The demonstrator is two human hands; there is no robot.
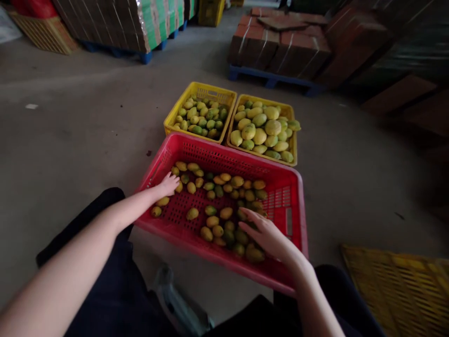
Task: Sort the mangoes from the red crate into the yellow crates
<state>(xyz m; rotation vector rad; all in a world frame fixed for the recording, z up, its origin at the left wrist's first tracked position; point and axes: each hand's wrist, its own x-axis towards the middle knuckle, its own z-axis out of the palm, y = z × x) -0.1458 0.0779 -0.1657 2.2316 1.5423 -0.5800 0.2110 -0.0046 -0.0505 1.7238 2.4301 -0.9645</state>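
Observation:
A red plastic crate (280, 173) lies tilted in front of me, with several small yellow-green mangoes (224, 213) scattered over its bottom. My left hand (168, 184) reaches into the crate's left side and rests on fruit there; whether it grips one I cannot tell. My right hand (267, 234) lies flat, fingers spread, over the mangoes at the crate's near right. Beyond the red crate stand two yellow crates: the left yellow crate (175, 114) holds small mangoes, the right yellow crate (293, 159) holds larger ones.
Bare concrete floor (70, 126) spreads to the left. A pallet of strapped brown cartons (280, 44) stands behind the crates, stacked boxes on blue pallets (115, 23) at far left. An upturned yellow crate (400, 290) lies at near right. My dark-trousered knees flank the red crate.

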